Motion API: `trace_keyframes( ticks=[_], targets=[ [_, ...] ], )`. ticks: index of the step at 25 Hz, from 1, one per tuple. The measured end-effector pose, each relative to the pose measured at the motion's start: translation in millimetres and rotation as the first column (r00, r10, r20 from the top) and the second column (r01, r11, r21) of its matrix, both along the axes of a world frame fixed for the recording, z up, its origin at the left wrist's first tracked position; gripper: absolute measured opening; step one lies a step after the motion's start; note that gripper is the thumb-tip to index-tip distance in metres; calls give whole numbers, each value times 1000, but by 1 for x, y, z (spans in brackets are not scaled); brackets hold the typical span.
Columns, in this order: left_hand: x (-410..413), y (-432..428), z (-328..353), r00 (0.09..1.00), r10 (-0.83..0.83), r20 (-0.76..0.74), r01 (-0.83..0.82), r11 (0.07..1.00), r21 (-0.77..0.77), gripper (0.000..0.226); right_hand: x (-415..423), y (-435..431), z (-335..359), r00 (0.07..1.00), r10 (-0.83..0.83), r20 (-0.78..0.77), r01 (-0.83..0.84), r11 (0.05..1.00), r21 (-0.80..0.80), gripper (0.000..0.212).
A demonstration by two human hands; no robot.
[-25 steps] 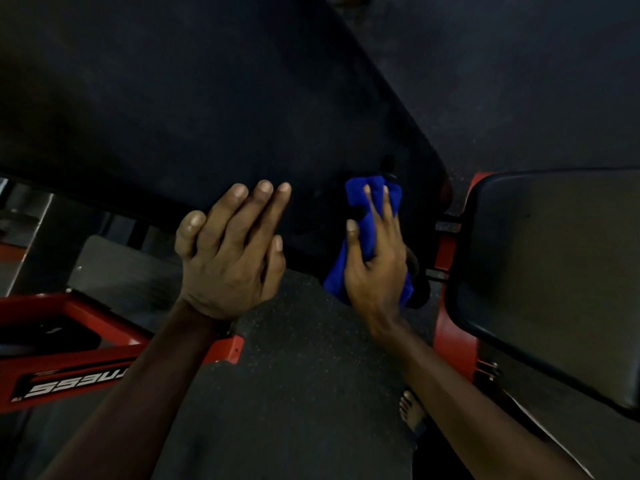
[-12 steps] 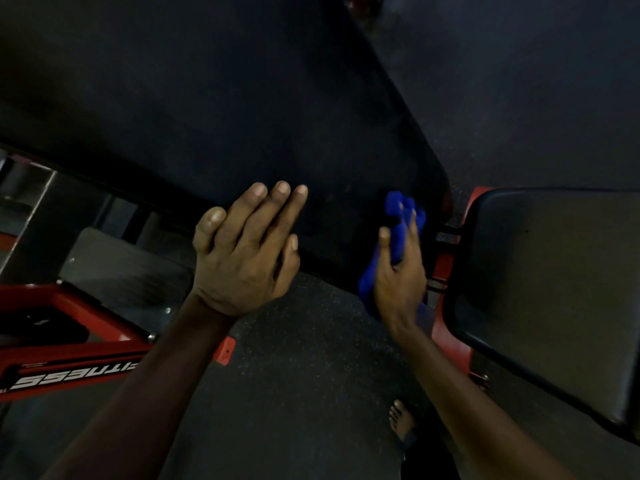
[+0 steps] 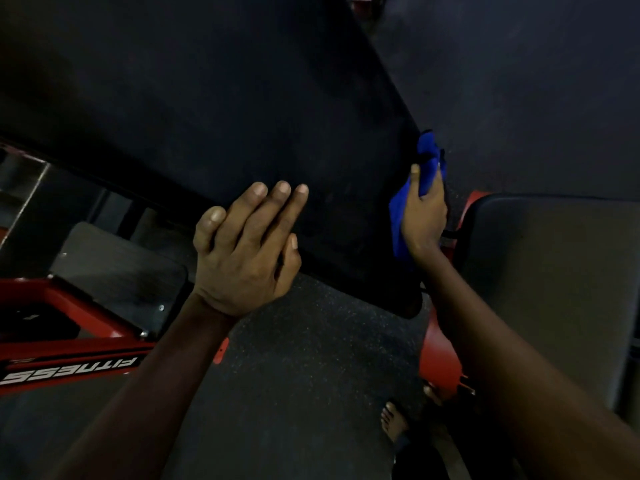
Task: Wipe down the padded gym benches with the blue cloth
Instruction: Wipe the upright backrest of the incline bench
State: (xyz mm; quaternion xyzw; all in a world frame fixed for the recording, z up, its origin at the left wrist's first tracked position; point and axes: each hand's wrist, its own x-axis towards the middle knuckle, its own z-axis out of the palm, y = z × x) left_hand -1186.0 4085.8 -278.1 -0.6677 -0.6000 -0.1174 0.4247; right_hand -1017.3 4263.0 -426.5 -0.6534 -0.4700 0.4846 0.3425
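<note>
A large black padded bench fills the upper left of the head view. My left hand rests flat on its near edge, fingers straight and together. My right hand grips the bunched blue cloth and holds it against the pad's right side edge; part of the cloth sticks out above my fingers. A second dark bench pad lies to the right on a red frame.
A red machine frame with white lettering and a grey pad sit at the lower left. Speckled dark rubber flooring runs between the benches. My bare foot stands near the red bench frame.
My right hand has slid the blue cloth from the pad's near corner rightward and up along its right side edge. My left hand stayed on the near edge.
</note>
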Motion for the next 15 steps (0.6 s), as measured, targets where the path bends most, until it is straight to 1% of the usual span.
trace_keyframes(
  ticks=[2, 3, 5, 7, 8, 9, 10, 12, 13, 15],
  targets=[
    [-1, 3, -1, 1000, -9, -2, 9, 1000, 7, 47, -2, -17, 7, 1000, 17, 3, -17, 1000, 20, 71],
    [-1, 4, -2, 1000, -18, -6, 18, 1000, 12, 47, -3, -33, 17, 999, 37, -20, -36, 998, 61, 68],
    [-1, 5, -4, 999, -32, 4, 32, 999, 26, 47, -2, -78, 36, 987, 146, -71, -131, 973, 190, 58],
    [-2, 4, -6, 999, -41, 28, 40, 999, 24, 49, 4, -110, 51, 952, 300, -62, -267, 912, 312, 54],
    [-2, 2, -6, 999, -41, 32, 40, 999, 23, 49, 6, -104, 52, 946, 321, -48, -285, 891, 352, 52],
    [-2, 0, -6, 999, -35, 29, 35, 999, 21, 49, 5, -85, 45, 960, 279, -29, -250, 898, 362, 52],
    [-2, 0, -5, 999, -31, 24, 30, 999, 21, 49, 1, -58, 38, 977, 214, -25, -196, 931, 308, 52],
    [1, 2, -4, 999, -21, 32, 20, 1000, 24, 48, -4, 2, 24, 997, 77, 0, -76, 991, 110, 61],
    [2, 3, -5, 999, -12, 38, 11, 1000, 26, 48, -5, 23, 16, 999, 46, 22, -48, 997, 57, 67],
    [3, 3, -6, 999, 13, 39, -14, 999, 29, 48, -4, 29, 4, 1000, 16, 9, -16, 999, 36, 74]
  ],
)
